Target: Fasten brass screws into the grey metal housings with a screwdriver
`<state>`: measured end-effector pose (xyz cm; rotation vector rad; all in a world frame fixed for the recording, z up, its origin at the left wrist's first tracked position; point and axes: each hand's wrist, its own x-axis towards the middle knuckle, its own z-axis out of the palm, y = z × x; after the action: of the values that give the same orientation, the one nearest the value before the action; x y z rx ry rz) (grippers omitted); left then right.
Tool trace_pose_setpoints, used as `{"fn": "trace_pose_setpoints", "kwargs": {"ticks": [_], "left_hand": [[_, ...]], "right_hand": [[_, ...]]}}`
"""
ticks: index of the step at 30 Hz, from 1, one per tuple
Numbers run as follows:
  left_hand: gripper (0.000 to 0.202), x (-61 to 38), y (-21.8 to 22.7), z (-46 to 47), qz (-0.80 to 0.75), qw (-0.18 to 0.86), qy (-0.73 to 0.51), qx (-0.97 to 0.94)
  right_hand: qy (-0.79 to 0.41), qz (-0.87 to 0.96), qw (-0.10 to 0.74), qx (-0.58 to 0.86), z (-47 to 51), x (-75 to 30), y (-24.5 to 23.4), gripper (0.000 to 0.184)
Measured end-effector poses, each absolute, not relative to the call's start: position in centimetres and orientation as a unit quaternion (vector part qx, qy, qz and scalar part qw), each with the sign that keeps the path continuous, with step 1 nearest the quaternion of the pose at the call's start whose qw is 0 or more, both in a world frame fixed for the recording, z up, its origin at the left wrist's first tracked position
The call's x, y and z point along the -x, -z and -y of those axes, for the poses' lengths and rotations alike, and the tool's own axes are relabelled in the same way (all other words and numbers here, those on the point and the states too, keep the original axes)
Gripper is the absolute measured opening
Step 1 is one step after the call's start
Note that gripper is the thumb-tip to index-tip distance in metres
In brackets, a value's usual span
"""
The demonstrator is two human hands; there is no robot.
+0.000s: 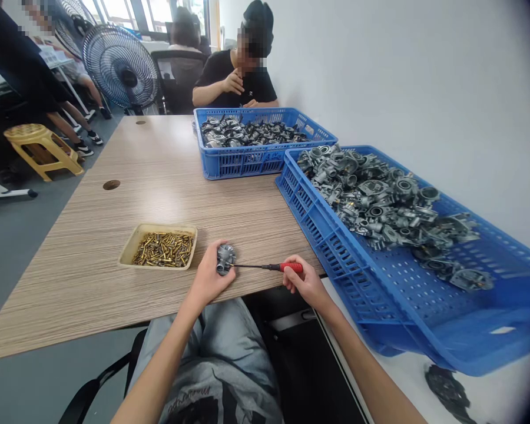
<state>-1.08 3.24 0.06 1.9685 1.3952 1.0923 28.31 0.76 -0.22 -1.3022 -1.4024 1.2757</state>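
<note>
A left hand (208, 274) grips a small die-cast metal housing (225, 259), and a right hand (304, 282) holds a red-handled screwdriver (290, 267) with its tip against the housing, over a wood-grain table (83, 282). A shallow tray of brass screws (162, 249) sits just left. Two blue plastic crates (331, 265) heaped with similar housings (371, 200) stand to the right, and a seated person (236, 79) works beyond them.

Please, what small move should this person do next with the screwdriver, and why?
Probably first check that the tip sits squarely, before turning. The left hand grips the die-cast metal part, and the right hand holds the red-handled screwdriver almost level, its tip at the part's side. What the tip engages is hidden.
</note>
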Motion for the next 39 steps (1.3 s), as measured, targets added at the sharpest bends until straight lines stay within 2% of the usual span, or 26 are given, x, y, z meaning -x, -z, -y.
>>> {"fn": "trace_pose_setpoints", "kwargs": {"ticks": [39], "left_hand": [[0.060, 1.09, -0.10, -3.27, -0.508, 0.240, -0.405, -0.721]], "right_hand": [[-0.499, 0.560, 0.407, 0.522, -0.89, -28.23, 0.34, 0.041]]}}
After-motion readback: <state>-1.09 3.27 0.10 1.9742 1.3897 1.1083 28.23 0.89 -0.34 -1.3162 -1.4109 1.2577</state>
